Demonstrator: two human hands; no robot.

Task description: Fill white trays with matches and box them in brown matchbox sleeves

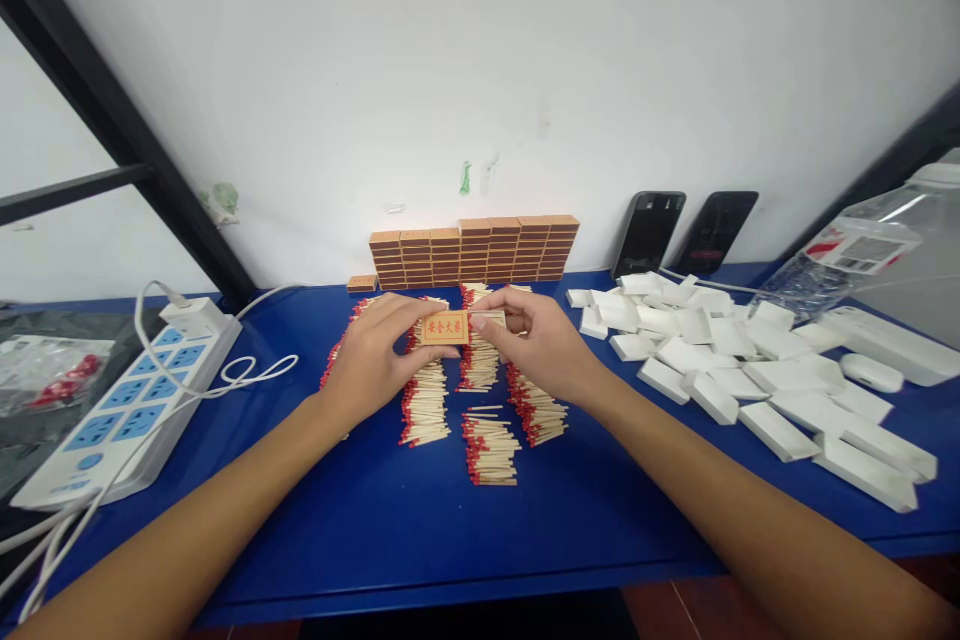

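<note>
My left hand (371, 360) and my right hand (544, 340) meet above the middle of a blue table (375, 520). Both pinch an orange matchbox (444, 327) with red characters on its face, the left on its left end, the right on the pale inner tray at its right end. Under the hands lie rows of red-tipped matches (491, 445) in several bundles. The fingers of both hands are closed on the box.
A stacked wall of orange matchboxes (472, 250) stands against the white wall, one loose box (361, 283) beside it. White inner trays (720, 360) are heaped at right. A power strip (127, 400) with cables lies left. Two phones (649, 232) lean on the wall; a plastic bottle (862, 265) lies far right.
</note>
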